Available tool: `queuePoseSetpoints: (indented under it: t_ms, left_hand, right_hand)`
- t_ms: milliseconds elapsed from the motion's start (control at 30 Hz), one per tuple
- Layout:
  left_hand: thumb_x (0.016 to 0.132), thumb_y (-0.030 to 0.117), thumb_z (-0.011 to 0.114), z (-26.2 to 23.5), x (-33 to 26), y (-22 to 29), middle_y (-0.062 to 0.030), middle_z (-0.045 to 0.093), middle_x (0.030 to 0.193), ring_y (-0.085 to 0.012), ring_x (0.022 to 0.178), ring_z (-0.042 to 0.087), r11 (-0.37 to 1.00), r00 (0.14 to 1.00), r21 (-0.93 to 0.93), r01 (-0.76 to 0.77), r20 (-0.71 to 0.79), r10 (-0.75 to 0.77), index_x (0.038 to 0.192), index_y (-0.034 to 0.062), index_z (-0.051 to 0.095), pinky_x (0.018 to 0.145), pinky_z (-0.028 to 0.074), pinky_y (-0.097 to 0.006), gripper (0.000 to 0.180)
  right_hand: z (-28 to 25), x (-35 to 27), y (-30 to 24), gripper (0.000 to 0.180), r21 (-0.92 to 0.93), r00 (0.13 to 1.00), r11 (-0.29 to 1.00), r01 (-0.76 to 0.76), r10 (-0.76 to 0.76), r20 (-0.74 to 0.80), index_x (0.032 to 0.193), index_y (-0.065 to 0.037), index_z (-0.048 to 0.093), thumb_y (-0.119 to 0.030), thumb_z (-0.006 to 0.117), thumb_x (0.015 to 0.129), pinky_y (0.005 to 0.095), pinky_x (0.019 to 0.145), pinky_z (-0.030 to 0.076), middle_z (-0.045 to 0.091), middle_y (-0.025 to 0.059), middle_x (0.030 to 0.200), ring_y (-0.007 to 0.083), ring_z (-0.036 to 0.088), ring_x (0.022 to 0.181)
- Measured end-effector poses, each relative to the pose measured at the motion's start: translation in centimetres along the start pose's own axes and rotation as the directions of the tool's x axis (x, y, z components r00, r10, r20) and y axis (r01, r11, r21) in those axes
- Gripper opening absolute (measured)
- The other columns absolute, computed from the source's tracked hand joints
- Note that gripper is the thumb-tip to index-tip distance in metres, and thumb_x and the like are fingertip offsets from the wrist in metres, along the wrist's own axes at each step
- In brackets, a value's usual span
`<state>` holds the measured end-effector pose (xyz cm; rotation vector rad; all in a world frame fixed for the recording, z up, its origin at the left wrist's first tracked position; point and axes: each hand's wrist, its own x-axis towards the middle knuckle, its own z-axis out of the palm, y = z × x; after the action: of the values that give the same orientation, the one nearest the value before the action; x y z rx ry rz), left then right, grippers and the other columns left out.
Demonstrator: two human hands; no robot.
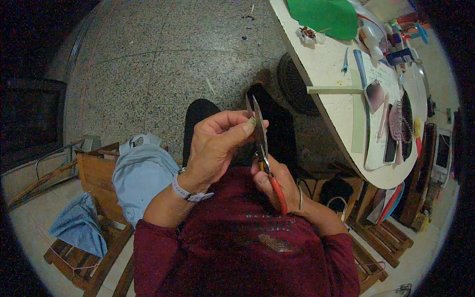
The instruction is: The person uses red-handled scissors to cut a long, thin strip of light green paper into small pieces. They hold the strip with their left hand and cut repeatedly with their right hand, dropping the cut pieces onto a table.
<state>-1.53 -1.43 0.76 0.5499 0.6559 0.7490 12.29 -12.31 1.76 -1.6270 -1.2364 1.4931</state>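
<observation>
My left hand (215, 143) is up in front of my chest, fingers curled, thumb and forefinger pinching a small dark flat piece (251, 105) at its lower edge. My right hand (275, 180) sits just below and right of it, closed around the orange handles of a pair of scissors (264, 158). The blades point up and lie against the dark piece, right by my left thumb tip. Can't tell how far the blades are parted. Both hands are over my lap, clear of the tabletop.

White wristband (189, 192) on my left wrist, thin bangle (300, 197) on the right. Maroon long sleeves, dark trousers below.

To my left: a wooden chair (94, 173) with a pale blue bag (141, 173) on it, and a blue cloth (79, 225) draped on a low wooden frame beside it. Speckled stone floor (148, 59) ahead.

To my right: a curved white tabletop (326, 84), well apart from my hands. On it, a green sheet (324, 17) at the far end, a white squeeze bottle (371, 42), a pale strip (334, 90), a hairbrush (397, 128), and more small stuff at the far edge, too cluttered to tell. Wooden crates (383, 237) under the tabletop, near my right elbow.
</observation>
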Motion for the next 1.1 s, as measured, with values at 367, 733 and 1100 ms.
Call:
queuePoseSetpoints:
  t_ms: [367, 733, 1100]
  left_hand:
    - [0.087, 0.003, 0.06, 0.12, 0.03, 0.62, -0.0139, 0.062, 0.104, -0.0216, 0.098, 0.062, 0.999, 1.0, -0.031, 0.01, -0.002, -0.01, 0.096, -0.0044, 0.061, 0.088, 0.05, -0.032, 0.011]
    - [0.086, 0.001, 0.06, -0.36, 0.29, 0.72, -0.014, 0.062, 0.104, -0.0232, 0.099, 0.062, 0.998, 1.0, 0.062, -0.011, 0.021, 0.01, 0.092, -0.0055, 0.062, 0.089, 0.049, -0.032, 0.009]
    - [0.086, 0.003, 0.06, -0.16, 0.2, 0.73, -0.0155, 0.061, 0.106, -0.0257, 0.1, 0.062, 1.0, 1.0, -0.008, 0.012, 0.01, -0.012, 0.097, -0.0054, 0.06, 0.091, 0.049, -0.037, 0.013]
  right_hand:
    - [0.06, 0.06, 0.1, 0.02, 0.019, 1.0, 1.0, -0.003, 0.002, 0.007, 0.092, -0.001, 0.049, -0.019, 0.057, 0.086, 0.0362, 0.06, 0.047, 0.058, 0.0138, 0.073, 0.0236, 0.06, 0.065]
    - [-0.13, 0.41, 0.36, 0.022, -0.018, 1.0, 1.0, 0.014, -0.014, 0.013, 0.091, -0.002, 0.049, -0.021, 0.057, 0.086, 0.0399, 0.061, 0.048, 0.059, 0.0165, 0.073, 0.0287, 0.062, 0.067]
    - [-0.32, 0.23, 0.49, 0.024, 0.04, 0.999, 0.999, 0.008, -0.01, 0.045, 0.093, -0.001, 0.049, -0.024, 0.057, 0.087, 0.0372, 0.062, 0.048, 0.058, 0.0124, 0.073, 0.022, 0.06, 0.066]
